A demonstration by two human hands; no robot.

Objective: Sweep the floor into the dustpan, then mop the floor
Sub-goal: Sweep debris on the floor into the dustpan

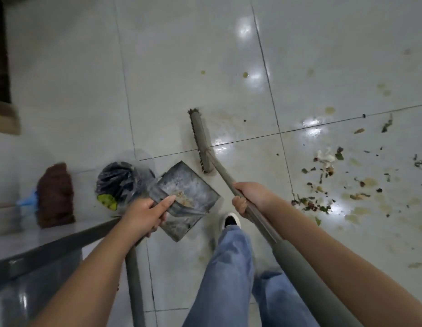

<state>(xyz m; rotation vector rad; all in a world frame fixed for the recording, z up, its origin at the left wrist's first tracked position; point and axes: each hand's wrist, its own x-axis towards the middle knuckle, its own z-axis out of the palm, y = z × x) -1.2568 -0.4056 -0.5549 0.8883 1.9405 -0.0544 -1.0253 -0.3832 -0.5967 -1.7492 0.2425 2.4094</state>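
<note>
My left hand grips the grey handle of a metal dustpan, index finger stretched along its back wall. The pan is tilted above the floor and holds a small heap of yellowish crumbs. My right hand grips the grey handle of the broom, whose head rests on the white tiles just beyond the pan. Scattered debris of leaves, scraps and yellow stains lies on the floor to the right of the broom.
A bin lined with a dark plastic bag stands left of the dustpan. A brown mop head lies further left. A steel surface edge runs at lower left. My leg in jeans and a shoe are below the pan.
</note>
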